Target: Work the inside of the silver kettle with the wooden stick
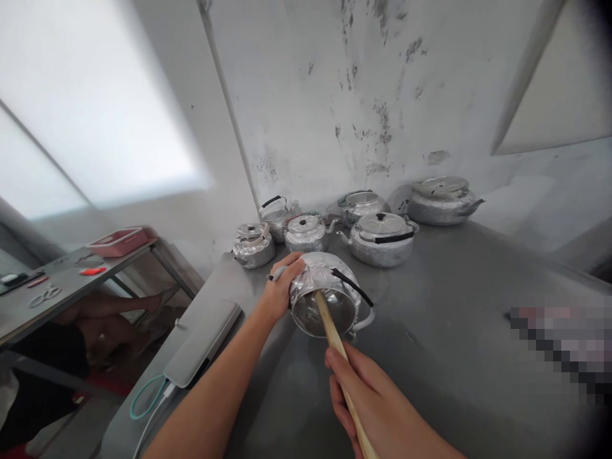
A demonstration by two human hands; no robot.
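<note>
A dented silver kettle [318,264] lies tipped on the grey table, its round open mouth facing me and its black-gripped handle swung to the right. My left hand [282,287] is closed on the kettle's left side near the spout; some of the fingers are hidden behind the metal. In my right hand [356,389] is a pale wooden stick [337,341], with the fingers wrapped round it. The stick's far end reaches into the kettle's mouth, and its tip is hard to make out inside.
Several other kettles stand along the wall, among them a lidded kettle [382,245] and a larger kettle [444,204]. A white power bank [203,344] with cables lies at left. On a side table are a pink basket [119,242] and scissors [45,295]; a person's leg [115,312] shows beneath.
</note>
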